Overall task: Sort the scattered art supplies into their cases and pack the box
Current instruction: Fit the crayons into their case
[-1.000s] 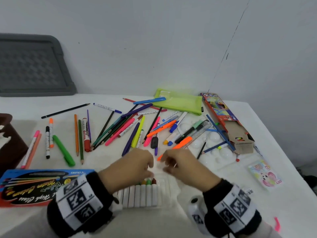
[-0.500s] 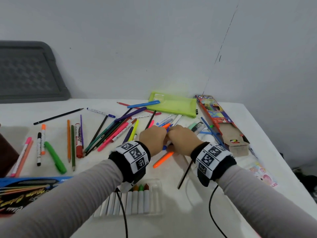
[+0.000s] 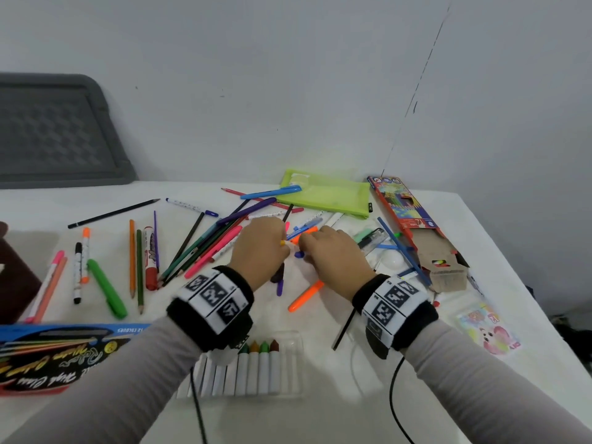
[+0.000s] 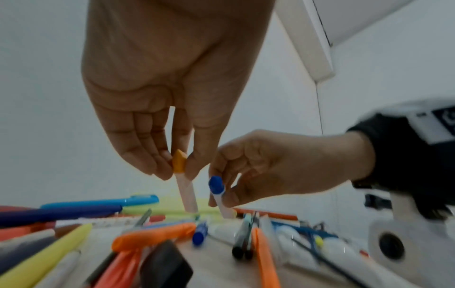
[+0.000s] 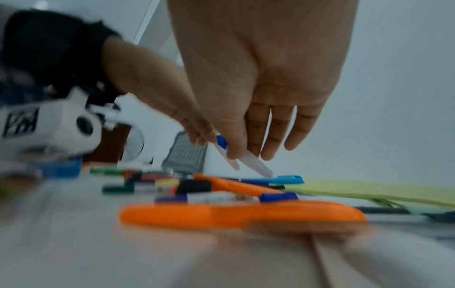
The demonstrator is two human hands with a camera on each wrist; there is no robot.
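Observation:
Both hands hover over the middle of the pile of pens. My left hand (image 4: 178, 173) pinches a white-wrapped crayon with an orange tip (image 4: 179, 162) between thumb and fingertips, its tip pointing up. Just to its right, my right hand (image 4: 221, 196) pinches a white-wrapped crayon with a blue tip (image 4: 216, 186). In the head view the left hand (image 3: 282, 243) and right hand (image 3: 302, 251) nearly touch. The clear crayon tray (image 3: 296, 341) lies near the front edge, holding several white-wrapped crayons, partly hidden by my left wrist.
Pens, markers and pencils lie scattered across the white table (image 3: 320, 418). A green pouch (image 3: 323, 193) and an open coloured-pencil box (image 3: 413, 225) sit at the back right. A blue-and-black marker box (image 3: 48, 350) lies front left. An orange highlighter (image 3: 306, 294) lies beside my right wrist.
Both hands left the crayon tray and reached forward into the pile. Each now holds a crayon lifted a little off the table.

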